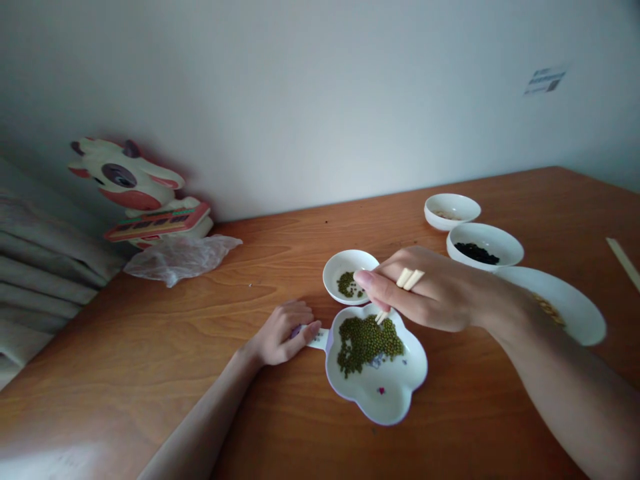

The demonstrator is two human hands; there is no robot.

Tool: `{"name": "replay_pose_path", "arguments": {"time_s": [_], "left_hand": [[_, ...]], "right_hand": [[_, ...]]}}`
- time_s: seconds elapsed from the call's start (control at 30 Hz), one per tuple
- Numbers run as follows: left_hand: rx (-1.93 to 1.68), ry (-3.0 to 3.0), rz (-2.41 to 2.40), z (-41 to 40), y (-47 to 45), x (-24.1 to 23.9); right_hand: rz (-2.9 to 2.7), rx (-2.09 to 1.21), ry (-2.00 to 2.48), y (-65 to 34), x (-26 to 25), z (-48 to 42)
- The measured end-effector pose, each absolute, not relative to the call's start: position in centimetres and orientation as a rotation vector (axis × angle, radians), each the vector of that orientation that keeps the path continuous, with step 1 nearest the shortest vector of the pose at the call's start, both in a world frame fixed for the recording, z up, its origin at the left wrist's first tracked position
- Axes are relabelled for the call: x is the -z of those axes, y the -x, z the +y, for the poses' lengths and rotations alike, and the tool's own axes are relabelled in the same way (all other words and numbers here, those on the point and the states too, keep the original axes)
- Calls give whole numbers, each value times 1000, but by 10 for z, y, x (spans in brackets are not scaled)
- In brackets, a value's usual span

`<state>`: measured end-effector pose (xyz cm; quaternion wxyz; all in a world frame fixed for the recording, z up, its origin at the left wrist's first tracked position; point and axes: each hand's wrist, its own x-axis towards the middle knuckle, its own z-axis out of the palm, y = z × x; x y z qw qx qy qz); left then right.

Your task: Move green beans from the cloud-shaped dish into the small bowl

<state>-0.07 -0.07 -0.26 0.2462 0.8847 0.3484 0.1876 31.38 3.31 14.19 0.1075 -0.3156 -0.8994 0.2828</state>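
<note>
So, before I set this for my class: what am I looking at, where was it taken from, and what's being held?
No machine here: these are a person's bare hands, seen by a camera worn on the head, looking forward and down. The left hand holds the handle of a lobed dish. The right hand grips chopsticks, tips at the green beans. Behind, a small bowl holds more. Other white bowls stand rightward on the wooden table; a cow-shaped toy sits left.
</note>
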Motion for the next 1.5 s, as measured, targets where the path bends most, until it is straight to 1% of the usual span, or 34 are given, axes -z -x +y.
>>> {"name": "replay_pose_path", "arguments": {"time_s": [0.27, 0.67, 1.33, 1.5], "left_hand": [[-509, -2418, 962, -1, 3, 4], [-523, -2425, 946, 0, 2, 3], [-525, -2436, 967, -1, 2, 3], [-538, -2450, 964, -1, 2, 4]], "right_hand": [[-2612, -904, 868, -313, -135, 34], [-2587, -888, 932, -316, -135, 38], [-2597, -957, 870, -310, -132, 37], [-2626, -903, 868, -313, -131, 40]]}}
